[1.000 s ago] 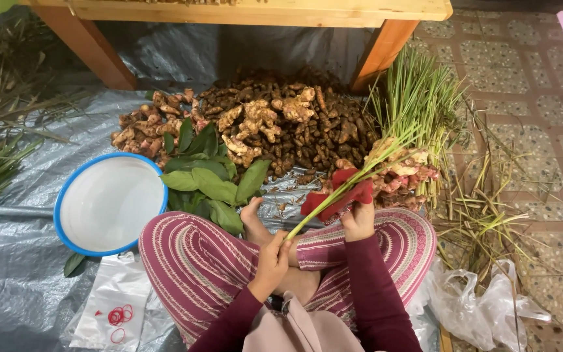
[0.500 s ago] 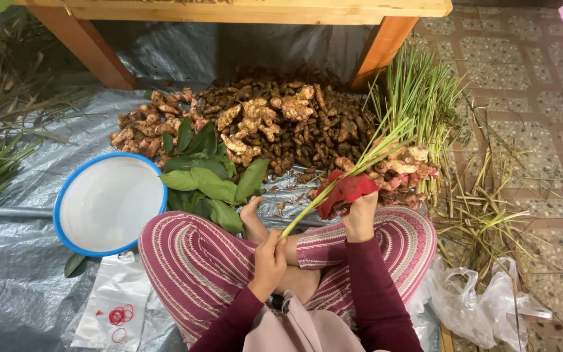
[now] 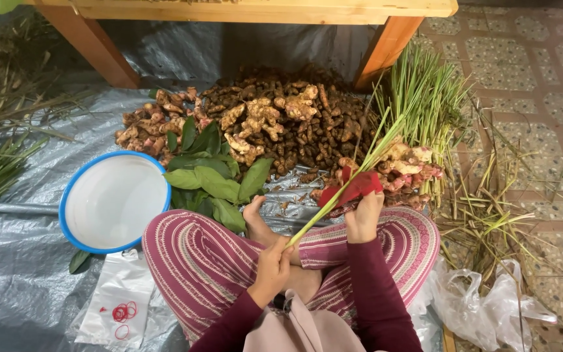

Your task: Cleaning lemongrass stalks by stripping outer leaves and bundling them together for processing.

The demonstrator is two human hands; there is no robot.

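We see left hand (image 3: pixel 272 266) clenched on lemongrass stalk (image 3: pixel 346 179) base — slanting across the lap | right hand (image 3: pixel 363 217) grasps its middle, seemingly with red chilies (image 3: pixel 358 188) | ginger pile (image 3: pixel 275 124) beyond.

The long wooden table (image 3: pixel 242 10) is running off the top edge, so only its legs and rim are showing. The red thing (image 3: pixel 358 188) at the right hand (image 3: pixel 363 218) is showing too small to tell. The thin green stalk (image 3: pixel 333 199) is hiding its bottom end inside the left hand (image 3: pixel 274 264).
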